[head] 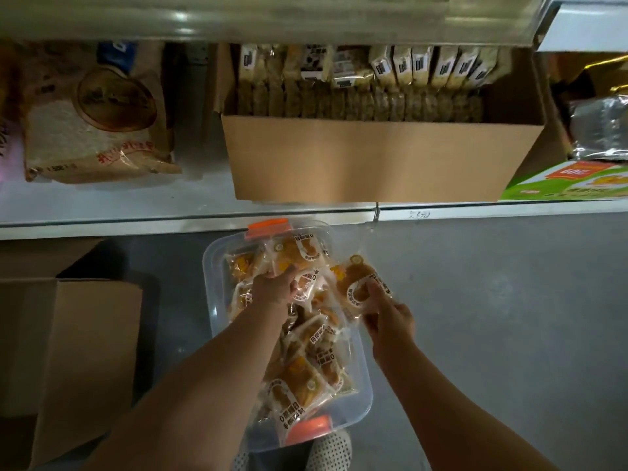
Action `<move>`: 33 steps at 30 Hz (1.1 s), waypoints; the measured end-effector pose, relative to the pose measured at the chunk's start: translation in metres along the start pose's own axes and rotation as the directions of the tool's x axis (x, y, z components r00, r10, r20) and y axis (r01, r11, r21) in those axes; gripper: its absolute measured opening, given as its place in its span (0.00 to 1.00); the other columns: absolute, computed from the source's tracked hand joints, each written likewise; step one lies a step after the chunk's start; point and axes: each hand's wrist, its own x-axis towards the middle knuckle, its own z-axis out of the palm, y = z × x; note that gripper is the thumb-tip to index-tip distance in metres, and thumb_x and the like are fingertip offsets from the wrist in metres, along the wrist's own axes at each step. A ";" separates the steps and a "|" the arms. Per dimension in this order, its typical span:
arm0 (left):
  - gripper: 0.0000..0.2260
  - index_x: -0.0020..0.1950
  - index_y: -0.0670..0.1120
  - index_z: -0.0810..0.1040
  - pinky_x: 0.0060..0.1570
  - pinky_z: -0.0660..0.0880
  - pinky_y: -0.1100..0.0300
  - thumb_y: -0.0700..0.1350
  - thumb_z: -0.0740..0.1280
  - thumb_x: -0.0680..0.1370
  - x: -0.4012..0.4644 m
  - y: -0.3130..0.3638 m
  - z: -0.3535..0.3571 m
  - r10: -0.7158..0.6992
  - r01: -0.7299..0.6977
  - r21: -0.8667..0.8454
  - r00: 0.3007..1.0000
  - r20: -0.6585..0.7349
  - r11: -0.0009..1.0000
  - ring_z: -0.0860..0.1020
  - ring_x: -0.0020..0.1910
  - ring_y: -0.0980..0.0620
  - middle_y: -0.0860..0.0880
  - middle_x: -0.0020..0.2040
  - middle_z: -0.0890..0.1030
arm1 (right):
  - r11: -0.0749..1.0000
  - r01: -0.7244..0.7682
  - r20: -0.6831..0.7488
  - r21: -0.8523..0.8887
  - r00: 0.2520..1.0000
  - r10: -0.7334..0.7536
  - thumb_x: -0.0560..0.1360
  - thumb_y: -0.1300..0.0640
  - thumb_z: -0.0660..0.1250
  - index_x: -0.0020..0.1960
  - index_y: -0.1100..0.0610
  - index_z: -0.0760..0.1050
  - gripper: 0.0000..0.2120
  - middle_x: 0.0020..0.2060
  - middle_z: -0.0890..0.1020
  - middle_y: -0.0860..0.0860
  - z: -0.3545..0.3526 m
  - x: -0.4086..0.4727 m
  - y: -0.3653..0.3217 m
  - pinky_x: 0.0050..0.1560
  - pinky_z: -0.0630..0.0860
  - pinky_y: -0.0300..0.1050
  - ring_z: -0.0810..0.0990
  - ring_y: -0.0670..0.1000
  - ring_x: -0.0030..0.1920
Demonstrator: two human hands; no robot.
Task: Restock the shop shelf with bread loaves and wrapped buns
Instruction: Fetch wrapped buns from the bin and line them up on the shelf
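On the far left of the floor an open cardboard carton stands, flaps up; its contents are in shadow and I cannot tell what it holds. Above it, on the shelf, a bagged bread loaf lies flat with its label facing out, presumably so a shopper can read it. My left hand reaches down into the clear plastic tub on the floor; its fingers curl over a wrapped bun near the far end, though whether they have closed round it or only rest on it I cannot tell. The tub sits directly below the shelf edge, between my arms, which keeps the stock within short reach of both hands. It remains heaped with wrapped buns, so by my judgement the restocking of buns is at an early stage. Its orange latches stand at both ends, lid off. My right hand is over the tub's right rim, pinching a second bun between thumb and fingers, lifted clear of the heap. On the shelf above, a cardboard box holds upright packets in rows. To the far right stand a green-edged box and foil bags
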 end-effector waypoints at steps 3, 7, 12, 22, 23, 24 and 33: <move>0.11 0.46 0.41 0.79 0.43 0.78 0.60 0.47 0.76 0.74 -0.001 0.006 -0.004 -0.036 0.036 0.001 0.999 -0.004 0.999 0.76 0.36 0.52 0.47 0.38 0.80 | 0.999 -0.015 -0.031 0.033 0.999 0.016 0.69 0.56 0.80 0.53 0.61 0.78 0.18 0.46 0.84 0.60 -0.005 0.000 0.005 0.42 0.80 0.48 0.85 0.57 0.46; 0.09 0.45 0.42 0.78 0.46 0.73 0.59 0.42 0.76 0.73 -0.013 0.015 -0.018 -0.100 0.104 -0.102 0.994 0.038 0.989 0.71 0.33 0.54 0.50 0.31 0.75 | 0.996 -0.045 -0.014 0.080 0.999 0.046 0.66 0.55 0.81 0.60 0.62 0.79 0.26 0.50 0.85 0.62 -0.006 -0.013 0.001 0.44 0.81 0.49 0.86 0.60 0.51; 0.21 0.63 0.43 0.77 0.53 0.79 0.55 0.40 0.77 0.72 -0.052 0.022 -0.048 -0.088 0.112 -0.220 0.989 0.118 0.969 0.81 0.52 0.48 0.44 0.54 0.82 | 0.991 -0.094 0.037 0.100 0.995 0.091 0.70 0.58 0.78 0.54 0.62 0.81 0.16 0.48 0.86 0.61 -0.006 -0.051 -0.021 0.43 0.82 0.48 0.86 0.59 0.49; 0.17 0.64 0.42 0.77 0.64 0.75 0.49 0.40 0.73 0.76 -0.161 0.054 -0.104 0.011 0.084 -0.321 0.959 0.283 0.943 0.83 0.54 0.46 0.43 0.54 0.86 | 0.991 -0.124 0.127 0.059 0.985 0.116 0.72 0.60 0.78 0.56 0.64 0.81 0.16 0.47 0.86 0.62 0.021 -0.147 -0.075 0.40 0.82 0.45 0.86 0.57 0.44; 0.16 0.63 0.43 0.78 0.65 0.75 0.49 0.41 0.73 0.76 -0.172 0.058 -0.110 0.021 0.080 -0.331 0.957 0.291 0.940 0.83 0.55 0.46 0.43 0.54 0.86 | 0.990 -0.129 0.138 0.061 0.983 0.120 0.72 0.59 0.78 0.56 0.64 0.81 0.15 0.49 0.85 0.63 0.025 -0.157 -0.080 0.41 0.83 0.46 0.86 0.58 0.46; 0.17 0.63 0.44 0.77 0.66 0.74 0.49 0.42 0.73 0.75 -0.185 0.062 -0.117 0.034 0.070 -0.333 0.955 0.296 0.940 0.83 0.56 0.46 0.44 0.53 0.86 | 0.989 -0.131 0.150 0.066 0.981 0.120 0.73 0.60 0.77 0.56 0.64 0.81 0.14 0.50 0.85 0.63 0.027 -0.170 -0.086 0.42 0.84 0.47 0.86 0.59 0.48; 0.26 0.60 0.43 0.80 0.63 0.75 0.45 0.53 0.80 0.67 -0.308 0.116 -0.169 0.098 0.062 -0.500 0.953 0.288 0.864 0.81 0.57 0.39 0.41 0.57 0.84 | 0.982 -0.146 0.323 0.122 0.941 0.100 0.74 0.64 0.74 0.53 0.65 0.79 0.10 0.41 0.84 0.61 0.034 -0.292 -0.145 0.42 0.84 0.51 0.83 0.57 0.42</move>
